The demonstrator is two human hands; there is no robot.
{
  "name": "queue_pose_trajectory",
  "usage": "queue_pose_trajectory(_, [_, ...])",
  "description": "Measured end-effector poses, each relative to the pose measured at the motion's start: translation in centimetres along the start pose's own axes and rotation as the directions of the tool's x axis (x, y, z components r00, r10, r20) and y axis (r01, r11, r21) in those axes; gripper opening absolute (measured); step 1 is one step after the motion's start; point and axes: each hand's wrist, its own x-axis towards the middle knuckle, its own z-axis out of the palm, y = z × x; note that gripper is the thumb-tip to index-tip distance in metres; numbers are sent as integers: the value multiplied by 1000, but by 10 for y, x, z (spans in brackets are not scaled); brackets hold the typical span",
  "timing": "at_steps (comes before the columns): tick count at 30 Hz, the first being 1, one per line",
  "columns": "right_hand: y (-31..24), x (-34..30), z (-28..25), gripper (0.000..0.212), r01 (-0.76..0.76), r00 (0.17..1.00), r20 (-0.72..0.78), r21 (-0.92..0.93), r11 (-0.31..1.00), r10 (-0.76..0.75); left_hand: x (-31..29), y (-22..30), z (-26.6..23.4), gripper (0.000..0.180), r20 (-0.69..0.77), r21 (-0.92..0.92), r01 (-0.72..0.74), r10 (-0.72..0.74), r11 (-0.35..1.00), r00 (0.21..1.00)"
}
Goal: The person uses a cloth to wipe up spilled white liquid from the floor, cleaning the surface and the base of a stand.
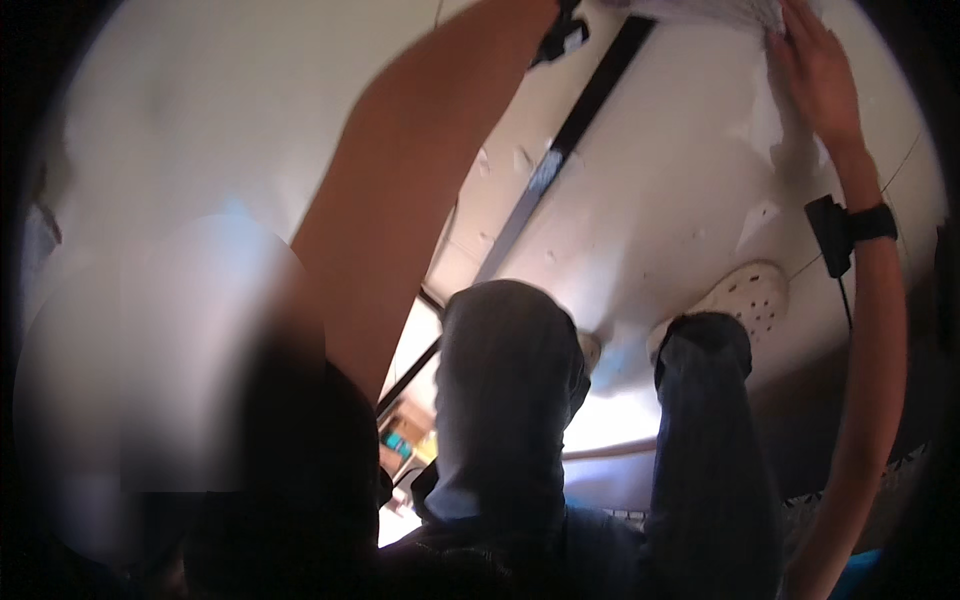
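Stretched along the upper edge is a thin whitish cloth or sheet [705,10], partly cut off by the frame. At its right end my right hand [815,75] grips the sheet's edge, fingers pointing up and partly out of the picture. A black wrist strap [872,223] with a small device circles my right wrist. My left forearm [440,110] reaches up to the top edge, beside the sheet's left end; the left hand itself lies beyond the frame. Another black device [562,42] shows near the left wrist.
Below is a pale floor [690,180] with light scraps on it, crossed diagonally by a black strip [590,105]. My legs in dark trousers [505,390] and a white clog with holes [750,295] stand in the middle. Boxes [405,425] show at lower left.
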Motion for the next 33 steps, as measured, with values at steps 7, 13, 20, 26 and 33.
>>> queue_pose_trajectory(7, [-44, -57, 15, 44, -131, 991, -21, -202, 971, 129, -31, -24, 1, 76, 188, -84, -255, 266, 963, 946])
queue_pose_trajectory(13, [-109, -99, 24, 47, -53, 984, 170, -4, 999, 53, -138, -71, -39, 55, 30, -126, -342, 348, 931, 937])
queue_pose_trajectory(20, [-153, -98, 51, 56, 102, 892, 431, 104, 989, -137, -247, -124, -43, 58, 181, 9, -7, 6, 1000, 983])
queue_pose_trajectory(26, [-114, -76, 60, 50, 246, 868, 376, 238, 939, -323, -334, -84, -61, 49, 276, 316, 344, -432, 884, 859])
queue_pose_trajectory(33, [-61, -84, 60, 27, 265, 797, 533, 115, 957, -285, -238, -104, -45, 30, 221, -18, 673, -653, 740, 724])
